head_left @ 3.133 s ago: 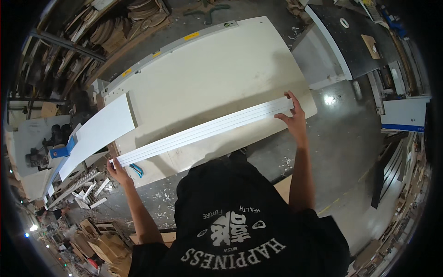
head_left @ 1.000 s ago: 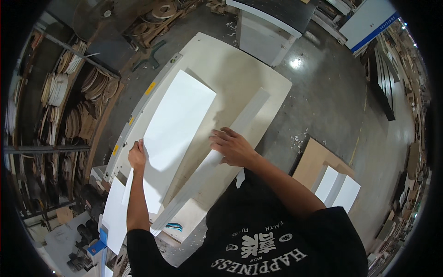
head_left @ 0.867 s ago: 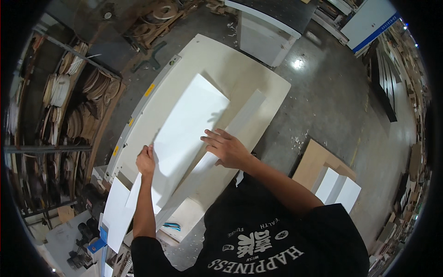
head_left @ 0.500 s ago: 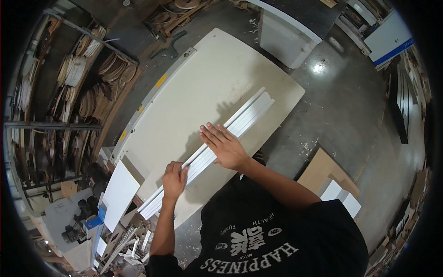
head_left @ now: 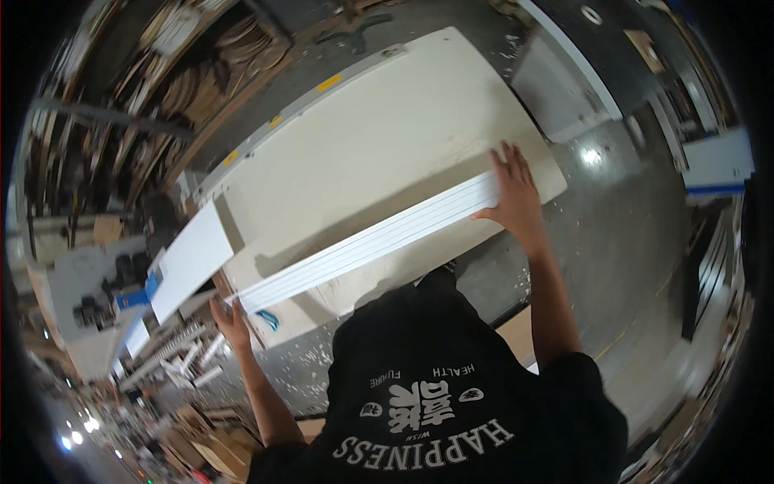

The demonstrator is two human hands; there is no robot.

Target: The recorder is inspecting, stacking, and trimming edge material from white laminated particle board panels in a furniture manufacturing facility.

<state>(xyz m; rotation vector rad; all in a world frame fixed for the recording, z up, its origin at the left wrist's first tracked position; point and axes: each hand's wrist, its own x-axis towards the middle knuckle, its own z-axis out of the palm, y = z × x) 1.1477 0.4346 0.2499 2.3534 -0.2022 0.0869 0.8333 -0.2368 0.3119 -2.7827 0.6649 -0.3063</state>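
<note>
Several long, narrow white strips (head_left: 375, 239) lie side by side in a bundle, slanting across a cream-coloured worktable (head_left: 347, 137). At the bundle's right end is my right hand (head_left: 518, 200), fingers stretched and spread, thumb by the near edge and palm against the strip ends. My left hand (head_left: 233, 324) is by the other end, its thumb and fingers apart and close to the strips' tips; whether they touch is hard to tell. Close to that end, on the table's near edge, lies a small blue tool (head_left: 267, 321), its kind unclear.
A white panel (head_left: 193, 262) lies over the table's left end, beside machinery with a blue part (head_left: 137, 297). A metal rail (head_left: 302, 97) runs along the far edge. Shelves of offcuts (head_left: 169, 89) stand far left. A dark-topped white cabinet (head_left: 564, 89) stands beyond the right end.
My hands have moved apart, from the bundle's middle and lower part to its two ends. The strips lie flatter, with ends more even. The view has turned somewhat.
</note>
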